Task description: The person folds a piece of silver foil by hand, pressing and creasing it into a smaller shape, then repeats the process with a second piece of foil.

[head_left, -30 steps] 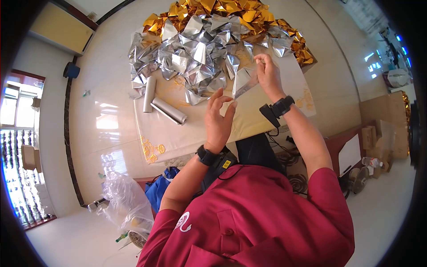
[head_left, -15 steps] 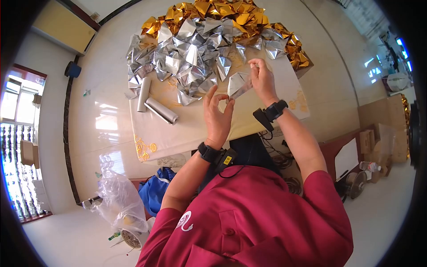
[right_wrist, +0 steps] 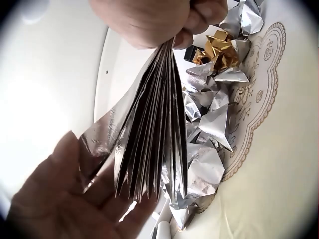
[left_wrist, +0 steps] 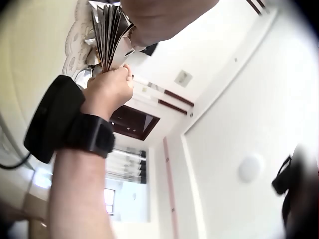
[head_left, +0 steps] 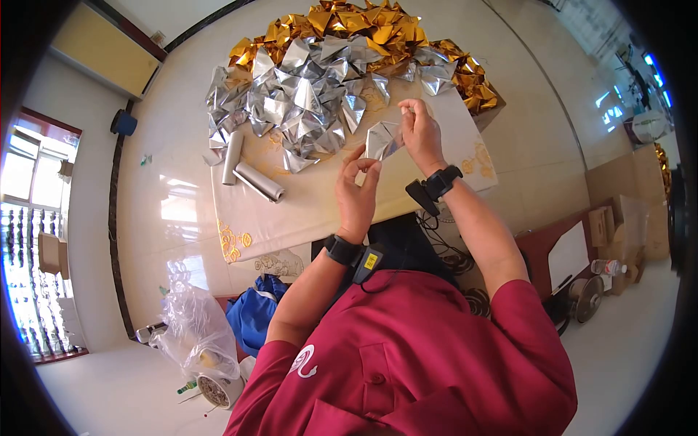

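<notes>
My right hand pinches a stack of silver foil sheets at one end, held up over the near part of the table. In the right wrist view the folded foil sheets hang fanned out below that fist. My left hand is at the opposite, lower edge of the stack. Its thumb and fingers lie about the corner of the outermost sheet, which stands apart from the others. From the left wrist view, the fan's dark edges rise out of the right hand, close to the left.
Folded silver foil pieces heap on the cloth-covered table, with gold ones behind. Two silver rolls lie at the left. A plastic bag and a blue bag stand beside my seat.
In the head view, both hands and the foil stack have shifted slightly left. My left fingers have closed in on the stack's lower edge, and more of its face now shows.
</notes>
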Tool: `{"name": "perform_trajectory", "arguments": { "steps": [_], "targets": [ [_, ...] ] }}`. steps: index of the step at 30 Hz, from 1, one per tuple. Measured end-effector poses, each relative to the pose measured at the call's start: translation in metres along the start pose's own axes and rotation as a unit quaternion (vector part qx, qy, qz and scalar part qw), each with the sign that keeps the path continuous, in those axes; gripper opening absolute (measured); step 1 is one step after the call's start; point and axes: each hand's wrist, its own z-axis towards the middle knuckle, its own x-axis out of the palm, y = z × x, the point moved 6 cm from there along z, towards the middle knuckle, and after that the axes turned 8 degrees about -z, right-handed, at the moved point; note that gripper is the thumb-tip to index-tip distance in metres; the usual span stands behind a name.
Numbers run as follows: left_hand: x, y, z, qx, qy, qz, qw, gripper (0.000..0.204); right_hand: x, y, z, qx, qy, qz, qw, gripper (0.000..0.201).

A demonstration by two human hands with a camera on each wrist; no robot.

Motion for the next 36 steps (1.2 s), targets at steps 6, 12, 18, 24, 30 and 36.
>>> {"name": "perform_trajectory", "arguments": {
  "steps": [6,12,18,24,30,36],
  "targets": [
    [-0.005,0.047,0.002,-0.182,-0.010,-0.247,0.952,0.021,-0.009,-0.004,0.000,0.039,0.024,0.016,0.999,0.011],
    [0.000,0.045,0.001,-0.327,0.002,-0.305,0.895,0.027,0.001,-0.014,0.002,0.041,0.024,0.057,0.997,0.012],
    [-0.009,0.060,0.010,-0.314,0.109,-0.299,0.894,0.024,0.008,-0.019,0.000,0.066,0.050,0.063,0.995,0.013],
    [-0.010,0.048,0.012,-0.236,0.067,-0.264,0.933,0.020,0.012,-0.025,-0.002,0.062,0.050,0.091,0.993,0.015],
    [-0.001,0.042,0.009,-0.165,0.066,-0.227,0.957,0.028,0.020,-0.046,-0.011,0.153,0.111,0.078,0.979,0.016],
    [0.003,0.030,0.010,-0.011,0.165,-0.041,0.985,0.028,0.029,-0.064,-0.014,0.148,0.108,0.060,0.981,0.019]
  ]
}}
